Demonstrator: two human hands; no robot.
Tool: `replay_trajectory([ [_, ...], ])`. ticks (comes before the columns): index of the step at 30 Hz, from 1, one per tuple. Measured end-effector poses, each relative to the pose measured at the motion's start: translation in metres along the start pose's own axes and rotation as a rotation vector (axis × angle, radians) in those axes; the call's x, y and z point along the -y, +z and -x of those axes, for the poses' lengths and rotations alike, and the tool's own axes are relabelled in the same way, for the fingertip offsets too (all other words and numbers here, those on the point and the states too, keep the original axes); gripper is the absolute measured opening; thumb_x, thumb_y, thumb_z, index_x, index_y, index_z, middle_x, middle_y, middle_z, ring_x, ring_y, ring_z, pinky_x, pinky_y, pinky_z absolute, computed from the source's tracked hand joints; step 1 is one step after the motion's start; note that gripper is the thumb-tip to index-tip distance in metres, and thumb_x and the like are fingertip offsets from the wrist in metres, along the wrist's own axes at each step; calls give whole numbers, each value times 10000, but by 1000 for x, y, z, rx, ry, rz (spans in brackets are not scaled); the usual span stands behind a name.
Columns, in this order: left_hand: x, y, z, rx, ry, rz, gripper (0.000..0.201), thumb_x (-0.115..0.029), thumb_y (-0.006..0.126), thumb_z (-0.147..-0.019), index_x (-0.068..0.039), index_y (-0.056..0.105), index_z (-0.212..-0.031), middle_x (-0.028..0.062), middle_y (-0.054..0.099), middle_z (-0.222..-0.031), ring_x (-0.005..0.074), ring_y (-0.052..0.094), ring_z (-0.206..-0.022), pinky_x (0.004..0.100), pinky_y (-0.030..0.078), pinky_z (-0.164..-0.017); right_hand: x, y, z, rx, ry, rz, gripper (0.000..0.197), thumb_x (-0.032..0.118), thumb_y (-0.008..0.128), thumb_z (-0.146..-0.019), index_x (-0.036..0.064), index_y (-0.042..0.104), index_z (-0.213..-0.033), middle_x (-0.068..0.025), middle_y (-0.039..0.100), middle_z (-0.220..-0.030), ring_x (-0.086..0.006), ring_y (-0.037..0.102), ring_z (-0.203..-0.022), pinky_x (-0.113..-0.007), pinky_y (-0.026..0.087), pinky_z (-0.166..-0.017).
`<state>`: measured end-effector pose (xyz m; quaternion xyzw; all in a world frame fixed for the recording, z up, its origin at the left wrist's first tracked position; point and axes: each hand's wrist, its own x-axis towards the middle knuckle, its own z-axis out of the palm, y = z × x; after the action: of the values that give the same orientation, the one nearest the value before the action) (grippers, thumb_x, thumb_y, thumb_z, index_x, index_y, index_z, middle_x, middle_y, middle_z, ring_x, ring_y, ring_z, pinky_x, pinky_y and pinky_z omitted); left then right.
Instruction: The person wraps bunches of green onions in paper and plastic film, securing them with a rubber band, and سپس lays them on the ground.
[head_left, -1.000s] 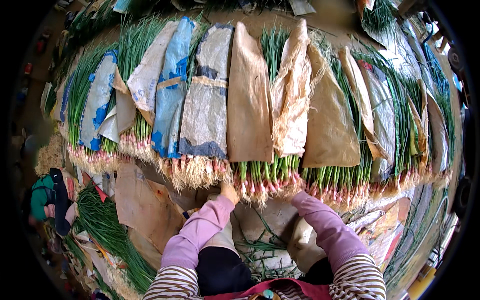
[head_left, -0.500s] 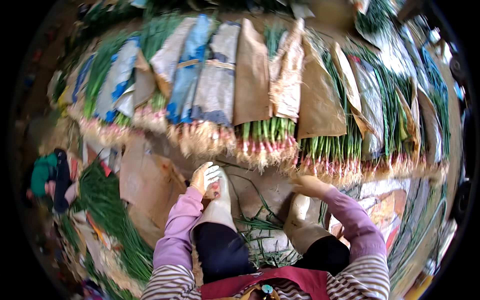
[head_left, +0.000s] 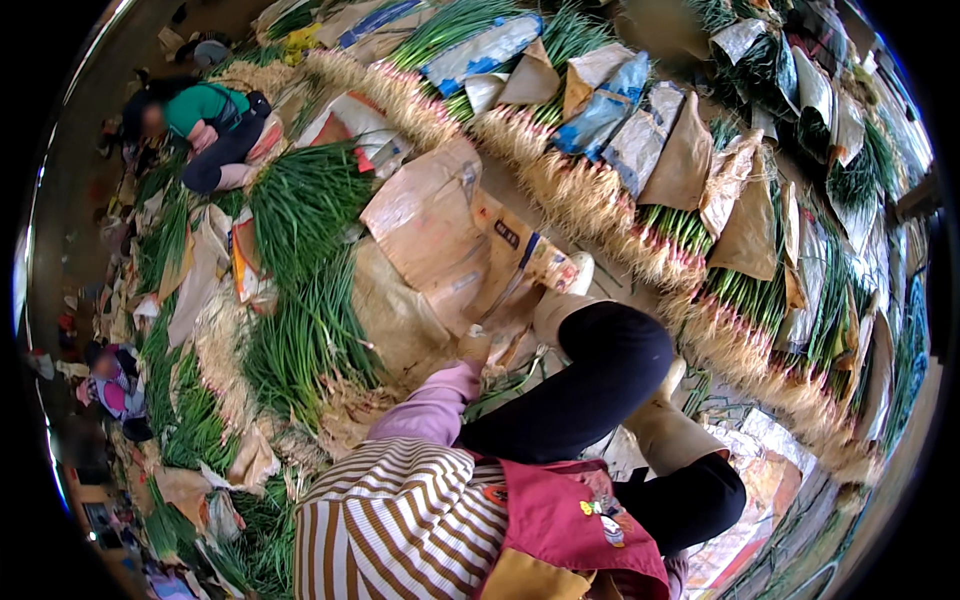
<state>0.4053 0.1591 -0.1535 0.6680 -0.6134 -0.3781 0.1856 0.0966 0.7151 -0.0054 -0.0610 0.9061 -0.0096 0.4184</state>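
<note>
My left hand, at the end of a purple sleeve, reaches down beside my leg to the brown paper sheet on the floor. Its fingers are small and partly hidden, so I cannot tell whether they grip the paper. Close to it on the left lies a loose heap of green onions with pale roots. My right hand is out of view; only a bit of its purple sleeve shows at the lower edge.
Wrapped green onion bundles form a long row from upper left to lower right, roots toward me. A person in green crouches at the upper left, another person farther down. Printed sacking lies right of my boots.
My body and view have turned left toward the paper sheet and the loose onions. My left hand, earlier open above my boot, is now down by the paper. My right hand has left the picture.
</note>
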Motion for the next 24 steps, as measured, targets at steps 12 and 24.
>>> replay_trajectory([
  [12, -39, -59, -6, -113, -287, -125, 225, -243, 579, -647, -75, 603, -795, 179, 617, -829, 348, 597, -802, 387, 471, -702, 29, 54, 83, -116, -96, -299, 400, 174, 574, -693, 53, 552, -1073, -186, 549, -1086, -304, 534, -999, -404, 441, -838],
  [24, -48, -5, 33, 164, -634, 102, 296, -328, 607, -754, -86, 585, -923, 114, 597, -1020, 261, 585, -898, 368, 467, -710, 69, -15, 77, -224, -70, -306, 465, 170, 581, -694, 66, 518, -1143, -177, 518, -1154, -288, 514, -1045, -402, 430, -865],
])
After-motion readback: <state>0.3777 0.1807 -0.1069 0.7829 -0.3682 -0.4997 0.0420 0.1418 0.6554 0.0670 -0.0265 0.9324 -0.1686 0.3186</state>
